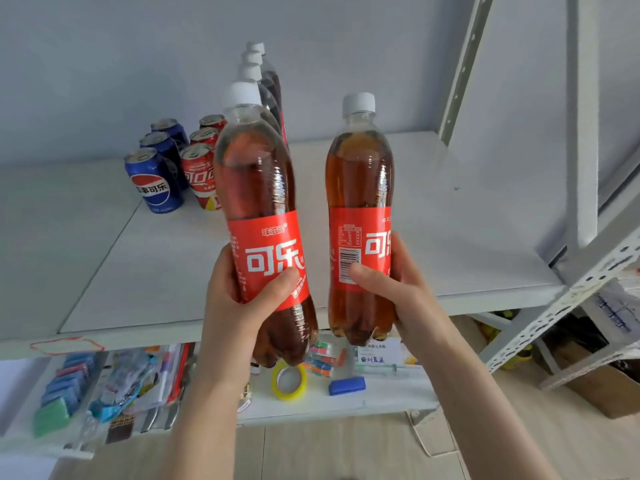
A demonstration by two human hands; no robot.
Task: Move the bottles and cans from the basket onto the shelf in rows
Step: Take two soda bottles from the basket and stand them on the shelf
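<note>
Placing step, about midway by the look of it. On the far left of the shelf [467, 230] stand the blue cans [154, 183] in a line running front to back, and just beside them the red cans [199, 174] in a second line.

Next along, the left hand [232, 317] is wrapped around the label of a cola bottle [256, 181], thumb across the front. The bottle is held upright in the air at the shelf's front edge. Right behind it a row of bottles [272, 88] goes back toward the wall, so this one probably belongs at the front of that row.

The right hand [405, 292] grips a second cola bottle [360, 181] the same way, low on the label. It's also off the shelf, apart from the first. The board behind it is bare, so it likely starts a new row.

The next move needs both bases lifted over the front lip and set down straight, in line with the caps behind. The basket isn't in view.

The shelf is white board on a pale slotted metal frame [464, 64] against a plain wall. A lower shelf [381, 396] holds stationery, including a yellow tape roll [289, 381]. A cardboard box [595, 386] sits on the wood floor at right.
</note>
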